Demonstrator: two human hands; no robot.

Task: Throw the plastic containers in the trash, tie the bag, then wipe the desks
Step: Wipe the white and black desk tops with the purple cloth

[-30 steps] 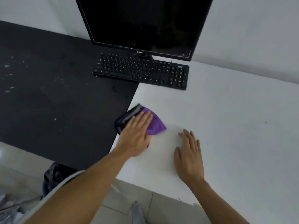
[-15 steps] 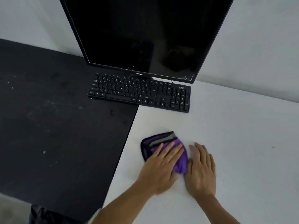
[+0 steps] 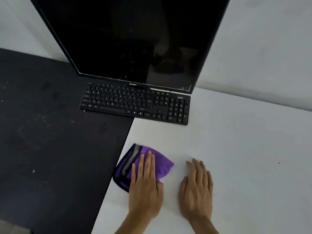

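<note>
Wiping stage, seemingly. Presses folded purple cloth (image 3: 160,164) onto smooth white desktop (image 3: 236,149) with flat, straight-fingered left hand (image 3: 145,186), at the seam with speckled matte black desktop (image 3: 50,132), probably unwiped. Rests right hand (image 3: 196,188) flat and empty just beside. Trash steps not checkable here.

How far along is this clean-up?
No containers or trash bag show here, so those steps cannot be judged. In hand: the left hand presses a purple cloth flat on the white desk, right hand resting beside it. Remaining: the black desk, speckled with pale marks, looks unwiped.

Office: monitor (image 3: 133,38), keyboard (image 3: 135,103), desks (image 3: 236,149).
</note>
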